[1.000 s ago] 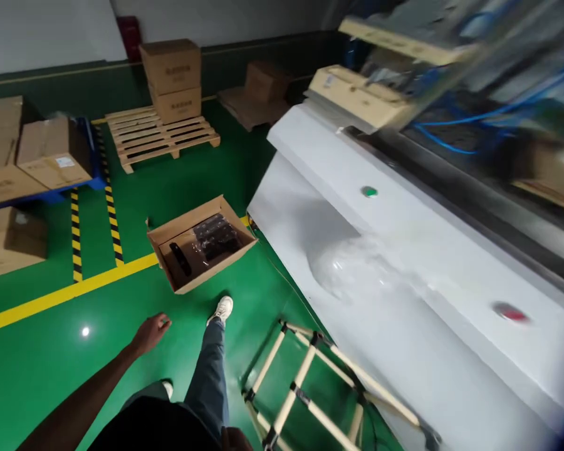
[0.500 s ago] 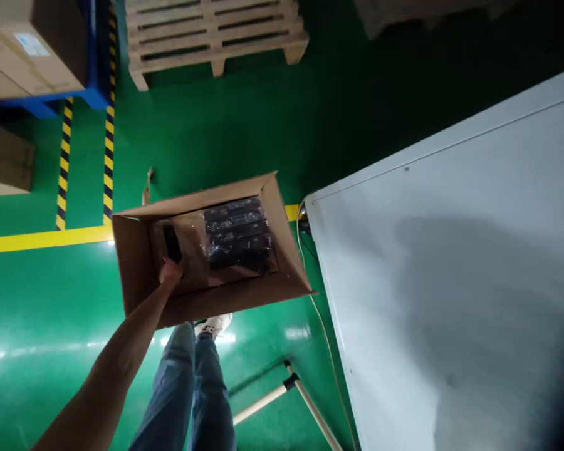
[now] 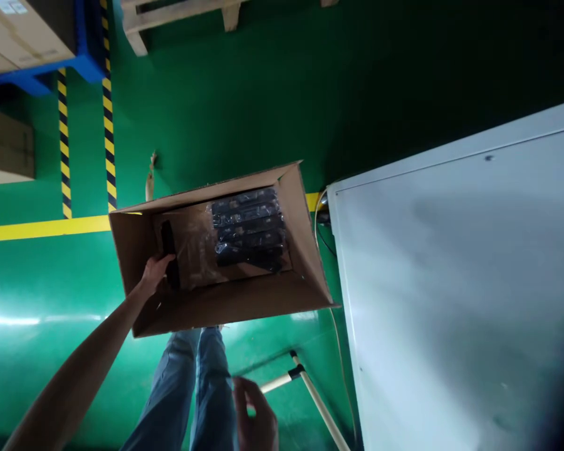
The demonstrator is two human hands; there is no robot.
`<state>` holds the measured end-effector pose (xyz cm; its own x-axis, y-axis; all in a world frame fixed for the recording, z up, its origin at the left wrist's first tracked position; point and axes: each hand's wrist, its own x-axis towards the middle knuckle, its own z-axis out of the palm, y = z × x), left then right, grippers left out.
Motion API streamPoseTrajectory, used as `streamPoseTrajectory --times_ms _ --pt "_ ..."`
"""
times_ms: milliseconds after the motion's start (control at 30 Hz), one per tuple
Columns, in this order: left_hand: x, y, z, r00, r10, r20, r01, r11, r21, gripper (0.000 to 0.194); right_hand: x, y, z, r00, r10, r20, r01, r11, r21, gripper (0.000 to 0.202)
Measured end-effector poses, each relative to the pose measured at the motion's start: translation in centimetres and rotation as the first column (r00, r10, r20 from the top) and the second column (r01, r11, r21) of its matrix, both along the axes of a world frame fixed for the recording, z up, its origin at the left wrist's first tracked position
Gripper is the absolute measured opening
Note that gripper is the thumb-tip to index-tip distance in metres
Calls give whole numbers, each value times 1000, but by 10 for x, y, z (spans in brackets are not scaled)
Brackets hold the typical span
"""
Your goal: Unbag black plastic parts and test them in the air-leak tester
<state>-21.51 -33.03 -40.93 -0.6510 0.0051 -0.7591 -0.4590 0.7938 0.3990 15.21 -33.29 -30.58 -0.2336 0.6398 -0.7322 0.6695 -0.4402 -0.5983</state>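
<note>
Black bar (image 3: 168,240) at tips of left hand (image 3: 155,272), which pinches it mid-length; right hand (image 3: 257,416) half-curled.

My left hand (image 3: 154,272): went from above the floor (image 3: 37,269) into the carton (image 3: 244,300), then shifted from the near end of the black piece (image 3: 168,239) to its left side, fingertips touching around mid-length.
Near end: came into sight, closer to me than those fingertips.
My right hand (image 3: 257,414): came back into view, loosely curled, right of my left fingers.
</note>
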Motion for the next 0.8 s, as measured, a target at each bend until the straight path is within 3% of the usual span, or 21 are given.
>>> streamPoseTrajectory --times_ms 100,200,267,333,433,500,600,700,800 --pt "0 -4 46 995 73 71 -80 991 106 37 -44 49 -13 994 -5 -112 14 996 86 54" --pt "3 -8 92 984 109 143 -133 975 175 39 -92 80 -34 976 -36 -217 53 996 72 55" --pt "6 -9 126 977 105 188 -143 969 201 41 -124 91 -52 955 -123 -270 114 992 -47 69" --pt "10 -12 162 969 103 224 -155 961 229 43 -155 94 -68 925 -254 -284 168 941 -294 94" --pt "15 -17 214 947 174 272 -242 940 241 40 -189 83 -79 890 -317 -328 121 857 -500 96" --pt "17 -23 242 919 255 299 -323 925 203 36 -201 66 -73 856 -338 -392 67 823 -564 93" --pt "18 -32 272 877 370 307 -422 899 121 26 -205 40 -50 788 -390 -476 22 791 -611 91" --pt "19 -40 290 855 423 300 -469 878 99 21 -198 32 -22 744 -425 -515 74 819 -569 79" --pt "25 -46 302 908 319 271 -366 919 147 34 -179 51 13 751 -414 -514 189 881 -433 67"
